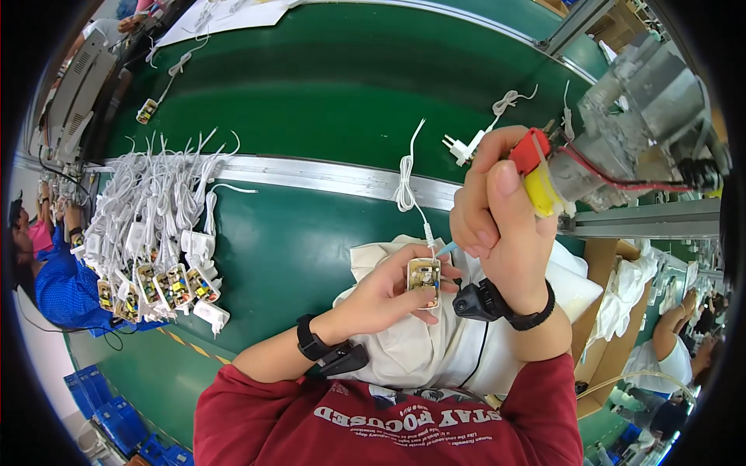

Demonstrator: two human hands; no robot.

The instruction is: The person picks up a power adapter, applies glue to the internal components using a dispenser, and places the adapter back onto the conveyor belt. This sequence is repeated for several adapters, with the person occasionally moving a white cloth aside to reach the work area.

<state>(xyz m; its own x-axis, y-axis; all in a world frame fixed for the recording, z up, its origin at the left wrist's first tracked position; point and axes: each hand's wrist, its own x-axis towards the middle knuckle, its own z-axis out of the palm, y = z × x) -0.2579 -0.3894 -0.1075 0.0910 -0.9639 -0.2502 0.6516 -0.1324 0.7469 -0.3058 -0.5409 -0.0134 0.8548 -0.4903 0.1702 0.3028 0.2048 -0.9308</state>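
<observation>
My left hand [388,283] holds a small white adapter housing [423,286], open side up, with its circuit board showing. The thumb lies across its lower part. A white cable [406,182] runs from its top edge onto the metal rail, tied in a bundle. Raised at the right, my right hand [501,210] is curled closed. From under its fingers a slim pale-blue pointed tool [447,248] reaches toward the cable end of the housing. Against its upper fingers appears a red and yellow piece [539,182] of a grey, wired device [645,116]; whether they touch I cannot tell.
At the left lies a pile of white cabled adapters [159,248], several with boards exposed. Beyond the metal rail [311,172], a green belt [311,93] carries an adapter with a plug [464,147]. White cloth [404,342] covers my lap. A cardboard box [614,334] stands right; other people work at both sides.
</observation>
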